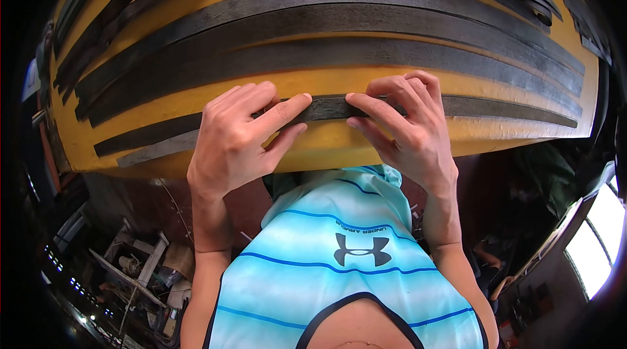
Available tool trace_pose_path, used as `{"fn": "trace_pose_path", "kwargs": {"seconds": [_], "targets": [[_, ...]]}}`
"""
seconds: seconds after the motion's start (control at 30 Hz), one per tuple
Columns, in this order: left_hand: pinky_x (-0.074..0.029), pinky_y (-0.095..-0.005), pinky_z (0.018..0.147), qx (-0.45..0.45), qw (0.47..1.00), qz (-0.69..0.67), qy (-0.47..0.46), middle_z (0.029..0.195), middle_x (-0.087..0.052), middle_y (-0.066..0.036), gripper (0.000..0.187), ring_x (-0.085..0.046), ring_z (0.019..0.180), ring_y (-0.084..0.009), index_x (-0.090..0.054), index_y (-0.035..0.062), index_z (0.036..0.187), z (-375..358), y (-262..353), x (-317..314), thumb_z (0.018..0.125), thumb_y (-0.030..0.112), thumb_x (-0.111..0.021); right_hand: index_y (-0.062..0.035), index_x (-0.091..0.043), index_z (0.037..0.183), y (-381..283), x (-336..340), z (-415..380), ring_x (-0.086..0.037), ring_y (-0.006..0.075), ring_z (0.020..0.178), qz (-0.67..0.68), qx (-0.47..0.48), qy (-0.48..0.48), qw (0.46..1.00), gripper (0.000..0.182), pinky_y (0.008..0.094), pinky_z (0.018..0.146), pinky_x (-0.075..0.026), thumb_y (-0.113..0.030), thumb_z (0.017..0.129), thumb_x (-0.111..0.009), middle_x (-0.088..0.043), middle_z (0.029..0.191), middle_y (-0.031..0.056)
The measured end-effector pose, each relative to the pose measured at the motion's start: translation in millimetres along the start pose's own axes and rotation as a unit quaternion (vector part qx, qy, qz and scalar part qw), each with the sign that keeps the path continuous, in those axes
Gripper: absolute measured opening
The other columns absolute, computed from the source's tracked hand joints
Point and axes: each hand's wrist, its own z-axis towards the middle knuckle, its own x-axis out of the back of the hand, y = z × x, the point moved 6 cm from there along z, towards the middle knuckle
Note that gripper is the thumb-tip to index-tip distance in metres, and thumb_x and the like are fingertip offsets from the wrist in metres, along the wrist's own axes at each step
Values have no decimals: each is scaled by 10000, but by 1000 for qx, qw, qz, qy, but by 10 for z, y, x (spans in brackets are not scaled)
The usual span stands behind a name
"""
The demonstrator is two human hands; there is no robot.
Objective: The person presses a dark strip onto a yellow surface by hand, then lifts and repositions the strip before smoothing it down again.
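A long dark strip (330, 108), flat and textured like leather, lies along the near edge of the yellow tabletop (366, 81). My left hand (241, 130) grips it left of its middle, index fingertip on the far edge and thumb on the near edge. A short way to the right, my right hand (410, 123) pinches the same strip in a like manner, its other fingers curled. Between the two hands a short stretch of strip shows. A greyer strip (160, 149) runs beside it and passes out of sight under my left hand.
Several wide dark strips (326, 19) lie side by side across the table beyond my hands. Narrower strips are heaped at the far side, with a rolled end (542, 16) at right. Below left stands a wooden frame (134, 257) with clutter. A bright window (597, 231) is at lower right.
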Motion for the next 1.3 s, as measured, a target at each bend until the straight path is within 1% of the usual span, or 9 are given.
{"fn": "trace_pose_path", "kwargs": {"seconds": [0.23, 0.3, 0.53, 0.87, 0.97, 1.03, 1.1, 1.13, 1.3], "targets": [[-489, -379, 611, 7, 1000, 11, -3, 777, -594, -77, 432, -601, 681, -255, -812, 57, 1116, 19, 29, -3, 696, 46, -912, -138, -764, 1134, -22, -38, 15, -618, 215, 980, -1, 4, -1, 1000, 269, 442, 1007, -433, -189, 880, -834, -659, 1062, 8], [-521, -386, 662, 11, 1000, 20, -9, 820, -587, -55, 355, -619, 724, -252, -788, 85, 1093, 6, 22, -3, 752, 103, -883, -140, -763, 1133, -29, -54, 20, -619, 214, 980, -2, 4, 0, 1000, 261, 444, 1005, -431, -189, 886, -831, -659, 1063, 8], [-532, -389, 681, 16, 999, 26, -14, 845, -602, -61, 353, -640, 757, -265, -783, 79, 1095, 13, 33, -9, 756, 105, -880, -146, -762, 1141, -38, -66, 11, -614, 211, 994, -2, 2, 8, 1000, 255, 450, 1001, -421, -173, 895, -823, -656, 1064, 7], [-502, -393, 634, 16, 1000, 22, -3, 797, -597, -91, 389, -609, 702, -279, -802, 47, 1095, 34, 57, -10, 719, 66, -903, -141, -756, 1162, -54, -114, -36, -589, 223, 991, 10, -5, 31, 999, 289, 455, 994, -420, -148, 881, -824, -637, 1075, 17], [-502, -397, 635, 16, 1000, 22, -9, 797, -592, -97, 394, -608, 705, -289, -796, 45, 1096, 31, 51, 1, 715, 49, -897, -124, -753, 1207, -99, -160, -79, -614, 223, 1060, 3, -25, 19, 1000, 324, 467, 1041, -419, -164, 890, -810, -665, 1188, 34], [-503, -399, 636, 13, 1000, 17, -9, 797, -588, -101, 399, -608, 707, -293, -793, 45, 1098, 29, 50, -7, 712, 37, -893, -112, -700, 1379, -278, -244, -123, -589, 277, 1326, -38, -8, 34, 999, 500, 523, 1189, -369, -255, 908, -787, -609, 1480, 100], [-503, -405, 637, 12, 1000, 25, -1, 801, -587, -108, 411, -606, 709, -299, -785, 47, 1112, 12, 33, -4, 713, 20, -883, -121, -567, 1557, -466, -483, -173, -381, 315, 1575, -31, -39, -52, 997, 744, 586, 1308, -221, -384, 892, -772, -396, 1706, 155], [-503, -408, 639, 10, 1000, 20, -4, 807, -592, -110, 421, -607, 710, -298, -782, 45, 1125, 3, 18, -15, 716, 14, -876, -156, -470, 1634, -464, -579, -212, -237, 318, 1641, -41, -60, -106, 992, 890, 599, 1337, -127, -490, 860, -754, -292, 1761, 131], [-498, -396, 646, 26, 999, 24, -10, 812, -583, -80, 384, -602, 709, -276, -780, 72, 1113, 9, 55, -60, 743, 64, -883, -199, -441, 1655, -159, -392, -473, -206, 298, 1652, -129, -78, -75, 986, 907, 560, 1346, -95, -623, 887, -671, -296, 1769, 61]]}}
